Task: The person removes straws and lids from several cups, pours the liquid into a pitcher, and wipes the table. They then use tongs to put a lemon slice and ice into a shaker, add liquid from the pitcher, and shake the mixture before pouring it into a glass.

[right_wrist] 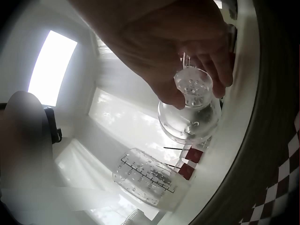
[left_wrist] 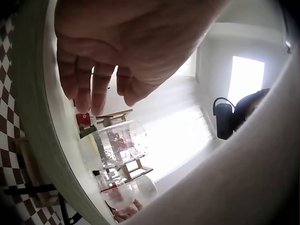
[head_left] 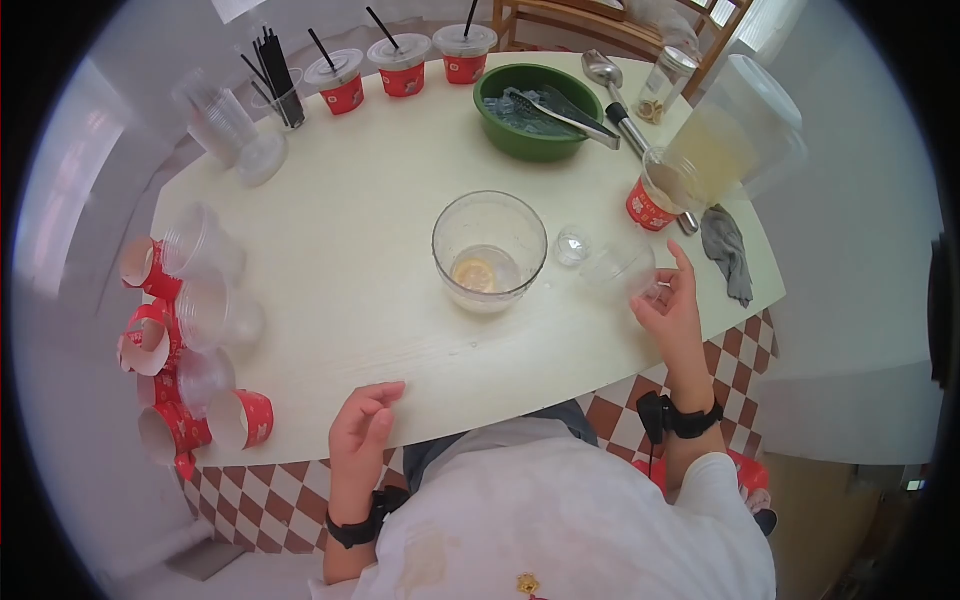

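Right now my right hand (head_left: 668, 305) has its grip pinched on a clear plastic cup (head_left: 620, 268) lying on its side on the counter (head_left: 340, 260), long axis running away from my fingers toward the glass measuring bowl (head_left: 489, 250) beside it. Only the right wrist view shows printed scale lines on that bowl, too blurred to read. My left hand (head_left: 362, 425) rests on the near counter edge, fingers loosely curled, holding nothing.
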